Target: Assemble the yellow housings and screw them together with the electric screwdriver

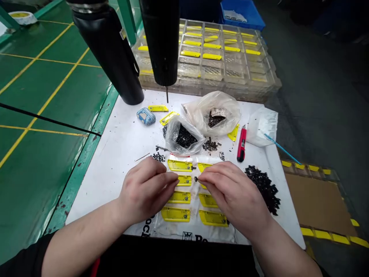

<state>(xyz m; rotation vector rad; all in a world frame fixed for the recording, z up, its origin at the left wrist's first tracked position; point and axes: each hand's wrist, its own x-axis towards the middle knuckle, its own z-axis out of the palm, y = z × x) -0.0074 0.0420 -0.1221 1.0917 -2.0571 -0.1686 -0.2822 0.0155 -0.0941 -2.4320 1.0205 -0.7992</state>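
Observation:
My left hand (145, 190) and my right hand (233, 196) meet over rows of yellow plastic parts (178, 197) on a white printed sheet (106, 177). My right fingertips pinch a small black piece (196, 179). My left thumb and forefinger are closed beside a yellow part, and I cannot tell whether they hold anything. A heap of small black pieces (263, 188) lies to the right of my right hand. Clear plastic bags of black pieces (185, 136) stand just beyond my hands.
A red utility knife (241, 144) lies on the sheet. Two black cylindrical tools (160, 38) hang above it. Behind stands a stack of clear trays (201, 52) holding yellow parts. The green, yellow-lined bench surface (49, 96) lies to the left; a blue crate (242, 15) is beyond.

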